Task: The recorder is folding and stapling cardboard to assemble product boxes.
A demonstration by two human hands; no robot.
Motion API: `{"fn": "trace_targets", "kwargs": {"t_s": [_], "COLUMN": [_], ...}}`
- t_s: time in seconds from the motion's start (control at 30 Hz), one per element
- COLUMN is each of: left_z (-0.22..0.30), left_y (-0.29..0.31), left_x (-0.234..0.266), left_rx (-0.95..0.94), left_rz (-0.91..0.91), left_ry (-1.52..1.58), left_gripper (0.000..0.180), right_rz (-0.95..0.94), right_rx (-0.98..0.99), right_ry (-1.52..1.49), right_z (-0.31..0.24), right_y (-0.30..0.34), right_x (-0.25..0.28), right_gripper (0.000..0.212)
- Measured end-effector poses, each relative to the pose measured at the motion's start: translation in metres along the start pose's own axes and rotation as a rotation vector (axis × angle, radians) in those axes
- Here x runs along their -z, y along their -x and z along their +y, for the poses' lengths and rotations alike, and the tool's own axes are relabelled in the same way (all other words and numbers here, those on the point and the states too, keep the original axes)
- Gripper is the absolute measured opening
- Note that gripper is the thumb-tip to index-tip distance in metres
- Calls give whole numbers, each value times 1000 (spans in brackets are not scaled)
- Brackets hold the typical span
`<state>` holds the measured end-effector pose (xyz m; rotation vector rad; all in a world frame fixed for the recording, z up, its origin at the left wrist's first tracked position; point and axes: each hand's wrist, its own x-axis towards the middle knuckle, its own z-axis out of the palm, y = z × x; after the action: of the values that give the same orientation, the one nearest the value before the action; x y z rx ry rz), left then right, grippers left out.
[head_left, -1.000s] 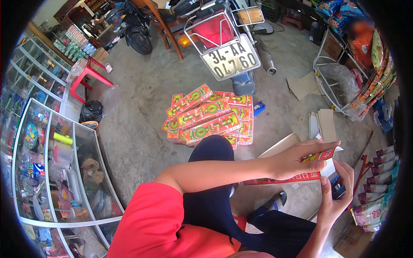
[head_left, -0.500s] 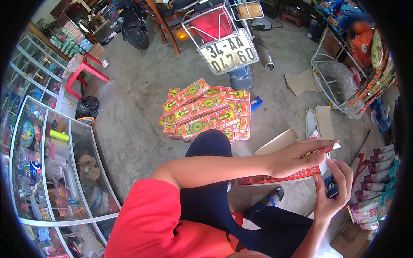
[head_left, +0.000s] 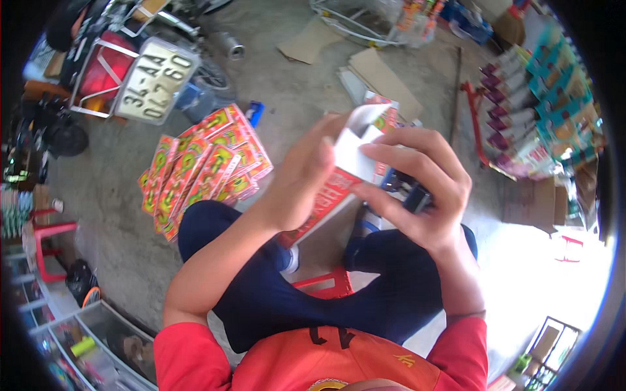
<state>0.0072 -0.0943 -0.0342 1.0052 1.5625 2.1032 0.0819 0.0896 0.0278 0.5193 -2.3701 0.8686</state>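
A long red cardboard box (head_left: 324,203) is held up at an angle over my lap, its white end flaps (head_left: 353,151) standing up. My left hand (head_left: 303,171) wraps around its side near that end. The fingertips and thumb of my right hand (head_left: 427,186) close on the opposite side of the same end, at the flaps. Behind my right thumb, within the curl of that hand, shows a small dark object (head_left: 416,197); its kind is unclear. Left of my hands, a pile of similar red and green printed boxes (head_left: 208,166) lies on the floor.
A blue tape dispenser (head_left: 255,113) lies beside the pile. A parked motorbike (head_left: 153,81) stands behind it. Flat cardboard pieces (head_left: 385,81) lie ahead, hanging packets (head_left: 512,111) and a brown carton (head_left: 531,202) are at the right. A glass display case (head_left: 98,342) is at lower left.
My view has turned right, so the pile and motorbike now appear farther left. The box end with its white flaps is raised between both hands, and my right hand has come onto it.
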Motion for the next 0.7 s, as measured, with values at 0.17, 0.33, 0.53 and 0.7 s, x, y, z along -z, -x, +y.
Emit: {"fn": "trace_targets", "kwargs": {"t_s": [0.17, 0.33, 0.53, 0.7], "left_z": [1, 7, 3, 1], "left_y": [-5, -2, 0, -1], "left_x": [-12, -16, -14, -11], "left_rx": [26, 106, 119, 62], "left_rz": [-13, -10, 11, 0], "left_ry": [75, 175, 195, 118], "left_gripper": [81, 84, 84, 82], "right_rz": [115, 18, 98, 9], "right_rx": [64, 9, 74, 1], "right_ry": [17, -8, 16, -15], "right_z": [9, 6, 8, 5], "right_y": [5, 9, 6, 7], "right_x": [4, 6, 2, 6], "right_gripper": [39, 42, 37, 40]}}
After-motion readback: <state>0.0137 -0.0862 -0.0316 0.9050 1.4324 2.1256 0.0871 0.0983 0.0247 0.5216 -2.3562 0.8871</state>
